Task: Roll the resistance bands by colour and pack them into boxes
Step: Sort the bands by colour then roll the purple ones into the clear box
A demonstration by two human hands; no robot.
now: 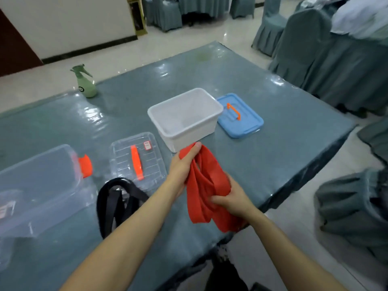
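Note:
A red resistance band (204,185) hangs bunched between both hands above the table's near right part. My left hand (182,164) grips its upper end, thumb on top, just in front of the white box (184,118). My right hand (233,198) holds the lower folds. The white box stands open with nothing visible inside. Its blue lid (241,116) with an orange handle lies flat to the right. A black band (117,198) lies looped on the table left of my left forearm.
A clear box (39,185) with an orange latch lies at the left, and its clear lid (136,158) with an orange handle sits beside it. A green spray bottle (85,82) stands at the far left edge. Covered chairs (315,51) crowd the right side beyond the table's edge.

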